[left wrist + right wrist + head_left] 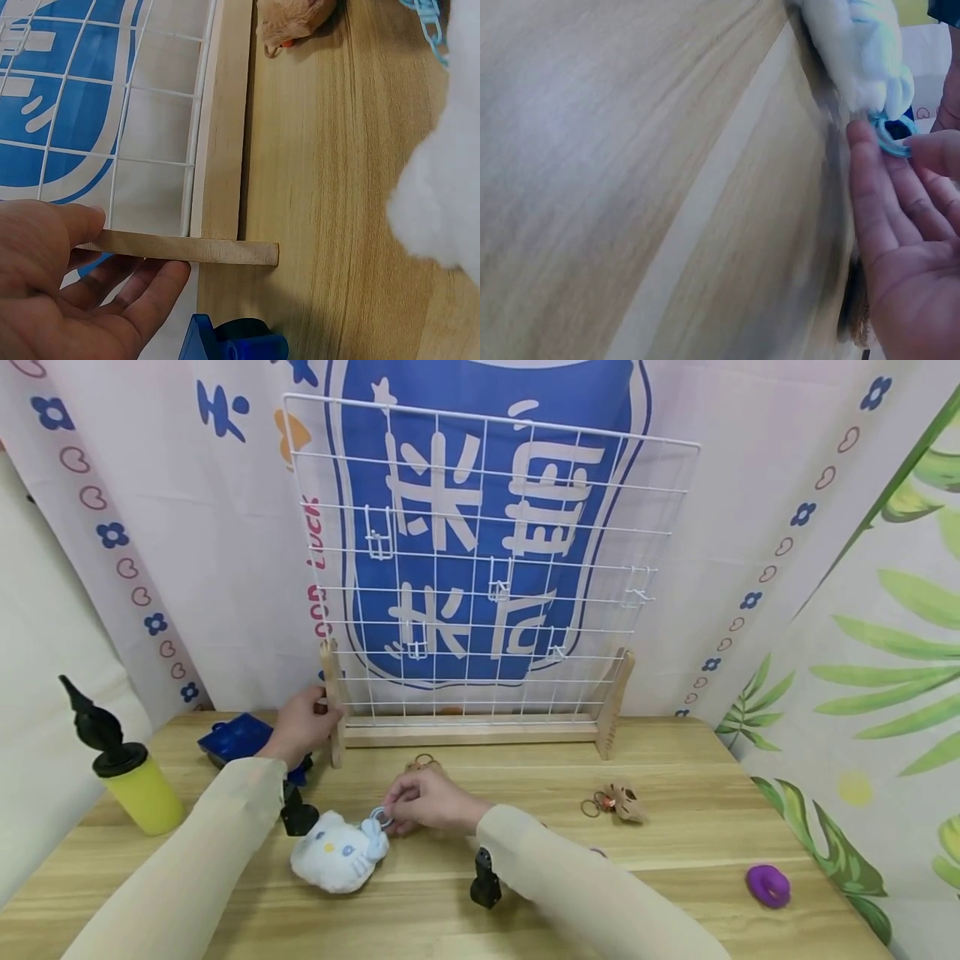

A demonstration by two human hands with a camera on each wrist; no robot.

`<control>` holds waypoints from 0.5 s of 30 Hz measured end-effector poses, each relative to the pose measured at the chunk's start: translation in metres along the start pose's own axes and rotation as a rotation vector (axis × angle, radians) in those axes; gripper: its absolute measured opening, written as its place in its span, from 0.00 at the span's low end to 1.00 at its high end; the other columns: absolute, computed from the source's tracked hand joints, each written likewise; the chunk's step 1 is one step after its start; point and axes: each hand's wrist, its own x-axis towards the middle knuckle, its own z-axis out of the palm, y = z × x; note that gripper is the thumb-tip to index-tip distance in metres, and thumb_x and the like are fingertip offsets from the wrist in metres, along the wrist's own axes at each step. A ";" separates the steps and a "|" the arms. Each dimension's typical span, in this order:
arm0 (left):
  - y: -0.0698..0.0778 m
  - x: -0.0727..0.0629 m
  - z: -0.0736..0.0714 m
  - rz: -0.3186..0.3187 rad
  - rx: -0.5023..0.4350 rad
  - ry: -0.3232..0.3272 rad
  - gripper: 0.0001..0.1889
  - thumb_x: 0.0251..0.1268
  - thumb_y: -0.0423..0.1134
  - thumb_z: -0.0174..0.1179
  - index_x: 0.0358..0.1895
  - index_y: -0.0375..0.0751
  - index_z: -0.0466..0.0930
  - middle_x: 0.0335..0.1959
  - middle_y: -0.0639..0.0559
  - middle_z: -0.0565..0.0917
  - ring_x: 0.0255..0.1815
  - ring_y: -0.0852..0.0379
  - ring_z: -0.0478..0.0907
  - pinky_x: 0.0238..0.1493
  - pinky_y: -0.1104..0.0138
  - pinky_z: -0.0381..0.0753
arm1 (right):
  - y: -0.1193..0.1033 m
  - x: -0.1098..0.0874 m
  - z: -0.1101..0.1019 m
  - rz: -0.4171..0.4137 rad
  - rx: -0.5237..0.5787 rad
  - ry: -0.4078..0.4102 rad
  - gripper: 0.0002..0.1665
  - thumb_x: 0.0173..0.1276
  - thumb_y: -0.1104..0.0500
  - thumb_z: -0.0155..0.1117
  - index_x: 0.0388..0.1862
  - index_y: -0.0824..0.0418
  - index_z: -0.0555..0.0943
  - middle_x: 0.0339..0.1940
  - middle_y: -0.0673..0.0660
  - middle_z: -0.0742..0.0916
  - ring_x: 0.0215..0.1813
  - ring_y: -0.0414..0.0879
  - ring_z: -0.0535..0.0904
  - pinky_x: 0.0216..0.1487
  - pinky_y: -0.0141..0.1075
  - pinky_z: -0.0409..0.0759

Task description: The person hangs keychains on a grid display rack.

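My left hand [303, 724] grips the left wooden upright [187, 249] of a stand, thumb on one side and fingers on the other. A white wire grid [480, 568] stands upright in that stand, with several small white hooks on it. My right hand [431, 802] pinches the light-blue ring [892, 136] of a white plush cat-head keychain [337, 856]. The plush, with a blue bow and yellow nose, is at the table's front left, below the left forearm's wrist. In the left wrist view only its white fur [435, 195] and a blue chain [429, 22] show.
A yellow hand pump [142, 785] with a black nozzle stands at the far left. Behind my left wrist lies a dark-blue object [236, 739]. A brown plush keychain [624, 802] and a purple ring-shaped thing [768, 886] lie to the right. Another brown keychain [292, 19] sits before the stand.
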 end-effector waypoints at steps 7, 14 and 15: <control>0.000 -0.001 0.001 0.003 -0.006 -0.001 0.30 0.84 0.38 0.46 0.79 0.24 0.55 0.71 0.21 0.69 0.65 0.30 0.74 0.68 0.39 0.79 | -0.003 -0.002 -0.002 -0.012 0.119 0.017 0.10 0.74 0.70 0.63 0.50 0.75 0.83 0.46 0.72 0.90 0.37 0.41 0.88 0.47 0.37 0.91; -0.001 0.001 0.000 -0.007 -0.003 0.003 0.30 0.84 0.38 0.46 0.79 0.24 0.55 0.71 0.21 0.69 0.66 0.29 0.73 0.69 0.39 0.78 | -0.014 -0.004 -0.002 0.010 0.216 0.072 0.13 0.75 0.70 0.63 0.55 0.73 0.82 0.49 0.70 0.91 0.37 0.39 0.88 0.51 0.37 0.91; -0.001 0.001 0.000 -0.007 -0.004 0.004 0.30 0.84 0.38 0.47 0.79 0.24 0.55 0.71 0.21 0.69 0.66 0.29 0.74 0.69 0.39 0.78 | -0.015 -0.004 -0.002 0.008 0.225 0.074 0.13 0.75 0.70 0.62 0.55 0.74 0.82 0.50 0.71 0.90 0.37 0.39 0.88 0.53 0.40 0.91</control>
